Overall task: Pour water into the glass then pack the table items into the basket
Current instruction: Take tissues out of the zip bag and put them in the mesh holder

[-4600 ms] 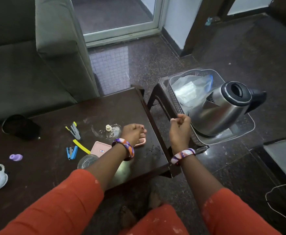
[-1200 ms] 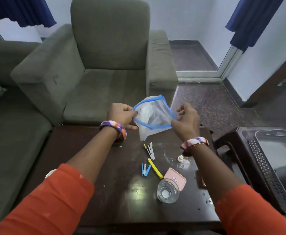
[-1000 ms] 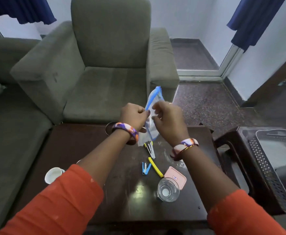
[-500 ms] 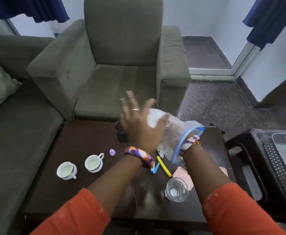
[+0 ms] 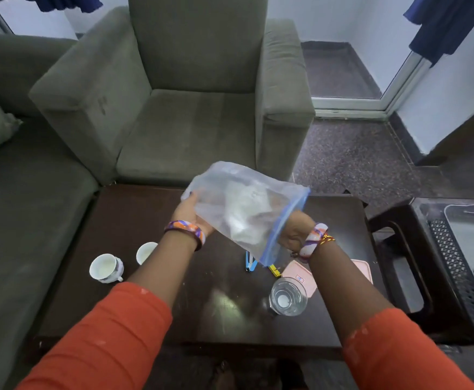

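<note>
A clear zip bag with a blue rim (image 5: 241, 209) hangs over the dark table (image 5: 151, 209). My right hand (image 5: 293, 232) reaches in through its open mouth, and most of the hand is hidden inside. My left hand (image 5: 193, 218) holds the closed bottom end from the left. A glass with water (image 5: 287, 296) stands near the table's front right. A pink box (image 5: 300, 277), blue clips (image 5: 250, 261) and a yellow clip (image 5: 274, 271) lie just behind the glass. The dark plastic basket (image 5: 452, 263) sits at the right edge on a stool.
Two white teacups (image 5: 105, 268) (image 5: 145, 251) stand on the table's left side. A green armchair (image 5: 179, 88) stands behind the table and a sofa (image 5: 19, 209) along its left. A dark stool (image 5: 399, 249) carries the basket.
I pulled the bag open with both hands, then pushed my right hand into it. My left hand dropped from above the bag to its bottom end. The view tilted down.
</note>
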Tool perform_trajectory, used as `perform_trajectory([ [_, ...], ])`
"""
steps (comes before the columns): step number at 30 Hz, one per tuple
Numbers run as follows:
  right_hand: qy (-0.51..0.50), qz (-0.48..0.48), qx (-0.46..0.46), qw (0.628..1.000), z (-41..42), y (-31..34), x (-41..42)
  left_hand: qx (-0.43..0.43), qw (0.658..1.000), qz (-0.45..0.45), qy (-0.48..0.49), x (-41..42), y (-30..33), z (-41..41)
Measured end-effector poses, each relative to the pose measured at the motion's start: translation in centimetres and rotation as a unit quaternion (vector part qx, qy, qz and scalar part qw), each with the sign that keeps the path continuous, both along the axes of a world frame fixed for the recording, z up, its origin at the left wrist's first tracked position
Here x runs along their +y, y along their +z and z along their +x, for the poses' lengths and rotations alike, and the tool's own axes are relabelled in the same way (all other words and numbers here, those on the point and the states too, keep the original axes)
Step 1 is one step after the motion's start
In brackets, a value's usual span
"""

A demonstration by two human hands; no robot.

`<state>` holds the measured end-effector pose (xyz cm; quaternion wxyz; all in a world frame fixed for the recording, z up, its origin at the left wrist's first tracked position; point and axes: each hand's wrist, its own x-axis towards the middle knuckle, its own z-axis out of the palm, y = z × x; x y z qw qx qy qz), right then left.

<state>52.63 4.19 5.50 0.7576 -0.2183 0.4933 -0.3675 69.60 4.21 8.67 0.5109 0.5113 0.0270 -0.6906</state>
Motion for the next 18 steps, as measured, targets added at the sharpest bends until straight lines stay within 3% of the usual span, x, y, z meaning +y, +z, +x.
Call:
perform_trajectory([
  [3,0.097,-0.073,0.018,0.992,-0.7,1.2,0.7,-0.062,0.998,-0.008,0.003,0.1,-0.7,1.9],
  [4,0.109,-0.074,0.035,0.991,-1.2,0.7,0.7,-0.027,0.999,-0.026,0.009,0.0,-1.5,2.6],
  [7,0.112,-0.055,0.071,0.990,-2.3,-0.4,0.9,0.024,0.996,-0.067,0.061,1.0,-3.9,4.1],
  [14,0.132,-0.003,0.073,0.989,-4.3,-2.4,1.3,-0.021,0.977,-0.006,0.214,3.8,-8.1,6.5],
  [16,0.121,0.004,0.052,0.991,-5.1,-2.4,1.3,-0.107,0.963,0.003,0.247,4.3,-8.5,7.3],
  [18,0.114,0.004,0.029,0.993,-5.7,-2.4,1.4,-0.264,0.927,0.015,0.265,4.8,-8.4,8.2],
])
